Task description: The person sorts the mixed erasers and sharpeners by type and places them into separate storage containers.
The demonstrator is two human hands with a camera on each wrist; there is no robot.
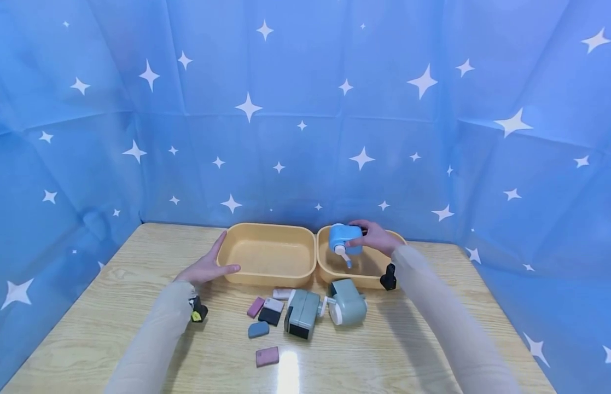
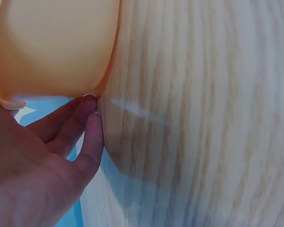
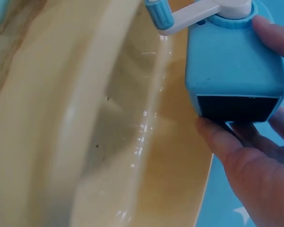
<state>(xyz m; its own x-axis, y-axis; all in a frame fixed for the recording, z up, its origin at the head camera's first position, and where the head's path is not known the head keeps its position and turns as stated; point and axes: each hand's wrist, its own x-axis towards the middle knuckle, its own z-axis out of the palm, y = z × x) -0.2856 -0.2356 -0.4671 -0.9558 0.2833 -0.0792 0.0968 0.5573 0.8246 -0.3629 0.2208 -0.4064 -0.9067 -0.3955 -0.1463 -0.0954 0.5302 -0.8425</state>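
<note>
Currently, right fingers gripping blue sharpener over right tray, open room inside; left fingers spread along left tray rim

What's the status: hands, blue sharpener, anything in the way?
Right hand gripping blue sharpener over right bin. Left hand touching left end of left bin. No obstruction visible beneath the sharpener.

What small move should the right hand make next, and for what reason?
I would probably lower the blue crank device gently into the right-hand bin. The right hand already grips it, it appears to be held over that bin, and the visible part of the bin's floor seems to leave room for it.
</note>
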